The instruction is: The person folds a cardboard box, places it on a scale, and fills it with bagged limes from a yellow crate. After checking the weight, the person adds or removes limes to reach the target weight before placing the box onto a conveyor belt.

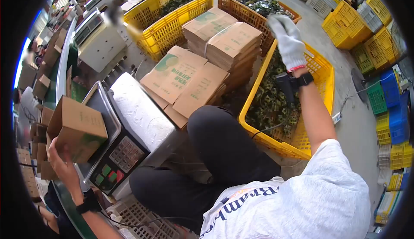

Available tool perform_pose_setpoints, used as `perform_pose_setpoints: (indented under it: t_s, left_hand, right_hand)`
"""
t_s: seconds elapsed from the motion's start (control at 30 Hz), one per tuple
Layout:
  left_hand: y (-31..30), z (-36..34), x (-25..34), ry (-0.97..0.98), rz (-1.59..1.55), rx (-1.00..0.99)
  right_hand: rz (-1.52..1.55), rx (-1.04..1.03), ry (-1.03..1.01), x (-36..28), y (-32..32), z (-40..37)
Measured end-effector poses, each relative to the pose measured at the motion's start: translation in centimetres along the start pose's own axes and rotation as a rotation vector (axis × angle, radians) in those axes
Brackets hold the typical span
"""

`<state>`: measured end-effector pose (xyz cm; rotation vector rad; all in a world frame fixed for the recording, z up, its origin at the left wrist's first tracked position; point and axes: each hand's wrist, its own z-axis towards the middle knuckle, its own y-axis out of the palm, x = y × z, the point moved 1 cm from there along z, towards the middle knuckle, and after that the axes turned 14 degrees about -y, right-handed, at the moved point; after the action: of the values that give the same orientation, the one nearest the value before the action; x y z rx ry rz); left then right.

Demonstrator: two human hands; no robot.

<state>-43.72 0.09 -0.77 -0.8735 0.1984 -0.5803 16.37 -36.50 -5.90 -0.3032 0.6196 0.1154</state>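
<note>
At the left, my bare left hand (pixel 64 163) holds an open cardboard box (pixel 82 124) by its lower side, at the pan of a digital scale (pixel 125 153). My right hand (pixel 286 38), in a white glove, is raised over the far end of a yellow crate (pixel 323 73) of dark green, clumped items (pixel 269 105). Its fingers look drawn together; what they hold, if anything, is hidden. Flattened cardboard boxes (pixel 177 77) lie stacked between the scale and that crate.
Behind the cardboard stand another yellow crate (pixel 161 38) and an orange crate (pixel 224 2), both with similar contents. A white foam box (pixel 142 112) adjoins the scale. Colored crates (pixel 345 23) line the right side. Below the scale is a pale basket (pixel 144 221).
</note>
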Motion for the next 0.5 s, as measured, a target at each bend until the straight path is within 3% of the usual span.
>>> perform_pose_setpoints:
  t_s: [0.03,0.07,0.13,0.17,0.23,0.5]
  left_hand:
    - [0.0,-0.1,0.2,0.013,-0.01,-0.008]
    - [-0.1,0.0,0.3,-0.022,-0.024,-0.031]
    - [0.0,0.0,0.1,-0.048,-0.032,-0.054]
    - [0.1,0.1,-0.2,-0.072,-0.044,-0.061]
    - [0.2,0.3,-0.7,-0.082,-0.039,-0.072]
    - [0.1,0.5,-1.9,-0.092,0.024,-0.089]
  right_hand:
    - [-0.052,0.116,0.262,5.6,-4.2,-2.8]
    - [-0.315,0.024,0.353,11.8,-8.4,-6.4]
    - [-0.404,-0.37,0.653,18.0,-12.2,-13.4]
    - [-0.588,-0.725,0.752,14.8,-12.0,-14.1]
    - [-0.476,-0.994,0.794,15.0,-10.1,-17.3]
    - [-0.473,-0.988,0.978,15.1,-0.9,-19.4]
